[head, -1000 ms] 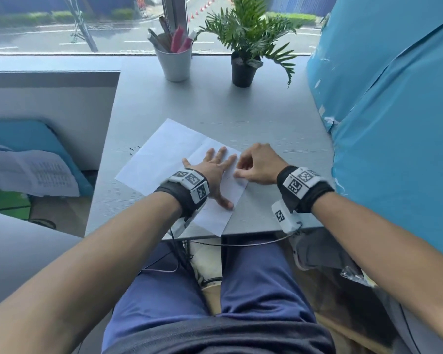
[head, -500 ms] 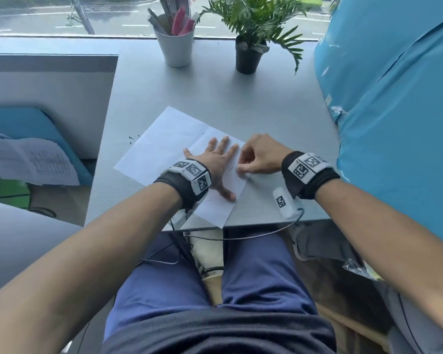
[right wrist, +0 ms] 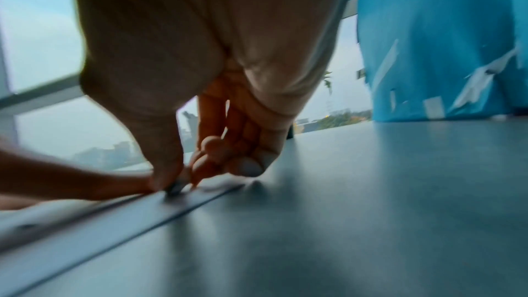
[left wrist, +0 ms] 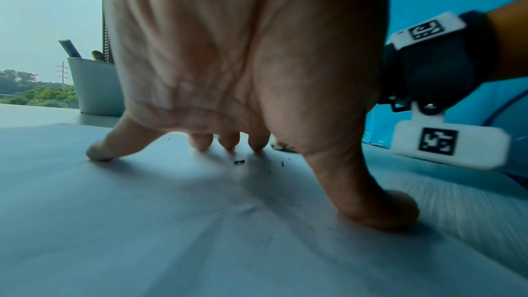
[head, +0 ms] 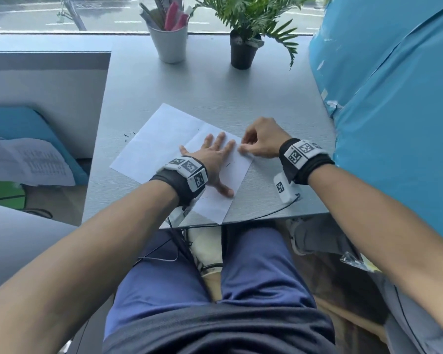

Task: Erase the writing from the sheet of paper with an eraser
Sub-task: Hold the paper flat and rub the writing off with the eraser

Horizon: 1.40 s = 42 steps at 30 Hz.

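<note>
A white sheet of paper [head: 164,139] lies slanted on the grey desk [head: 215,93]. My left hand [head: 212,159] presses flat on it with fingers spread; the left wrist view shows the fingertips [left wrist: 100,153] and thumb down on the paper [left wrist: 171,223]. My right hand [head: 260,141] is curled at the sheet's right edge, just beyond the left fingertips. In the right wrist view its thumb and fingers pinch a small dark eraser [right wrist: 175,186] against the paper [right wrist: 85,223]. Dark eraser crumbs [left wrist: 238,162] lie on the sheet.
A white cup of pens [head: 168,39] and a potted plant [head: 243,44] stand at the desk's far edge by the window. A blue covered mass [head: 394,111] borders the desk on the right. Dark crumbs [head: 128,134] lie left of the sheet. A cable [head: 266,214] runs along the near edge.
The head view has tilted down, so everything sits higher in frame. Both hands stay in place on the sheet; the right hand shifts slightly at the paper's right edge.
</note>
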### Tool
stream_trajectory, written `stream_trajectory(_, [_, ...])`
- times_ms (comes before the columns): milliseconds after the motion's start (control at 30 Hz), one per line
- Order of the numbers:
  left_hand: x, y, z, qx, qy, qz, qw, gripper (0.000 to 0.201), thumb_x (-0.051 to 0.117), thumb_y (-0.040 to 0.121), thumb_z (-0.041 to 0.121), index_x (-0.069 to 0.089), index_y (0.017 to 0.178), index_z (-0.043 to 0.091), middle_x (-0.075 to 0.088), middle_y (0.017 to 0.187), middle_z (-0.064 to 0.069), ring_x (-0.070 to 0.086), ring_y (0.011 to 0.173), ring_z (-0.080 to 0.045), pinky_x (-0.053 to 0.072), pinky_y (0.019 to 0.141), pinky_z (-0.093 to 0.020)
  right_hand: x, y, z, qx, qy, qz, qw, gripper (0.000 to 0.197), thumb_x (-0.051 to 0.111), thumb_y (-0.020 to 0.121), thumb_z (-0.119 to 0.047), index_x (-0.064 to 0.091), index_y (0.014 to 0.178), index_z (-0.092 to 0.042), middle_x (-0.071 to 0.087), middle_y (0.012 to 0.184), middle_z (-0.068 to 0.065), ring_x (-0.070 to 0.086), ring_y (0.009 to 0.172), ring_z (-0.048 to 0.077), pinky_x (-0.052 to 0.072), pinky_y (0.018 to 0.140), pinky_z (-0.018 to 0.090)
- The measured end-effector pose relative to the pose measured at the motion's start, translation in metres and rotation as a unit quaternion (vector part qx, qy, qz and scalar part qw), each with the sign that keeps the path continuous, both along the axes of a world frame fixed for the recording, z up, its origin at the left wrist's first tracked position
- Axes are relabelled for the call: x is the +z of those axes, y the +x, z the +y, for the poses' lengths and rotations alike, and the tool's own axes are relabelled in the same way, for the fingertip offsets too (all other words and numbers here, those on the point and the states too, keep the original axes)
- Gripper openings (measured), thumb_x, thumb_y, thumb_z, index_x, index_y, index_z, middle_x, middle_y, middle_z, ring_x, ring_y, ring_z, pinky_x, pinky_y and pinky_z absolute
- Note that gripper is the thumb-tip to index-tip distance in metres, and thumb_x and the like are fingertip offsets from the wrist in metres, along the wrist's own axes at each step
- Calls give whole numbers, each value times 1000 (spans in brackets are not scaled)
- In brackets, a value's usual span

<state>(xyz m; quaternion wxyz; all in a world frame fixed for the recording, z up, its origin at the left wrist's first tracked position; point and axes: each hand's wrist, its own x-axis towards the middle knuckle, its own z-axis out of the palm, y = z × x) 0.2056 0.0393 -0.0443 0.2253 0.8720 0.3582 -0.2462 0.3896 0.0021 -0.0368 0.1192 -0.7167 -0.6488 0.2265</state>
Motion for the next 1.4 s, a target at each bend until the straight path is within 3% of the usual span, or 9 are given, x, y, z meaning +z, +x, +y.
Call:
stream_trajectory(133, [-1,0,1,1,3,1,1000,148,85,55,68,-17,156,36,-29,161,13,-24,150,-18,6,100,-86,4,14,9,-76,41,6,996,18,78,74,-28,76,77,-10,73,73,3,62,65,11,51,63,23])
stream_trajectory(200, [-2,0,2,3,0,1,1000,148,84,54,69,-18,155,37,-30,161,13,-25,150,-17,5,100,-86,7,4,0,-44,27,37,998,19,80,73,-31,76,74,-13,71,68,0,62,62,9,50,60,22])
stream_trajectory(333, [-3,1,1,-1,-1,2,1000,147,83,55,70,-19,155,37,-31,160,14,-25,150,-17,5,100,-86,-2,-13,-16,41,-35,14,998,15,79,75,-28,76,75,-14,70,67,-3,61,60,5,48,56,16])
stream_trajectory(533, [-1,1,0,8,0,1,1000,146,85,55,68,-17,156,38,-29,161,14,-25,150,-17,5,100,-86,4,12,6,-80,42,-11,996,16,75,74,-25,75,74,-9,72,71,3,65,67,14,54,66,24])
stream_trajectory(700, [-4,0,1,6,-3,-2,1000,147,84,54,70,-18,155,39,-31,160,15,-26,149,-16,4,101,-86,8,-9,-14,48,-101,11,994,12,78,73,-27,76,72,-15,71,67,-3,63,61,7,51,59,22])
stream_trajectory(933, [-1,-1,1,-10,-2,-6,1000,140,83,57,70,-14,154,47,-31,161,12,-26,149,-19,4,99,-86,13,28,9,-120,30,16,992,17,77,75,-28,74,76,-12,70,70,-2,63,64,9,51,64,20])
stream_trajectory(1067, [-1,-2,2,-17,0,-8,1000,139,80,57,73,-16,154,45,-32,160,11,-26,149,-20,4,100,-86,26,18,-4,-52,-1,1,999,14,76,78,-30,73,82,-16,68,77,-7,64,74,9,49,68,19])
stream_trajectory(1267, [-13,-17,-1,-74,95,-14,993,131,48,65,94,-17,157,28,-27,163,2,-19,152,-21,-14,109,-74,8,-4,-33,-1,-17,-111,994,11,64,86,-32,67,90,-22,63,91,-2,54,90,17,43,76,31])
stream_trajectory(1400, [-20,-34,-13,-255,155,-92,950,100,22,87,82,-16,158,22,-24,163,3,-21,151,-17,-17,117,-59,3,-7,-40,14,0,-133,991,11,62,89,-31,64,93,-21,64,93,5,59,91,23,47,80,35])
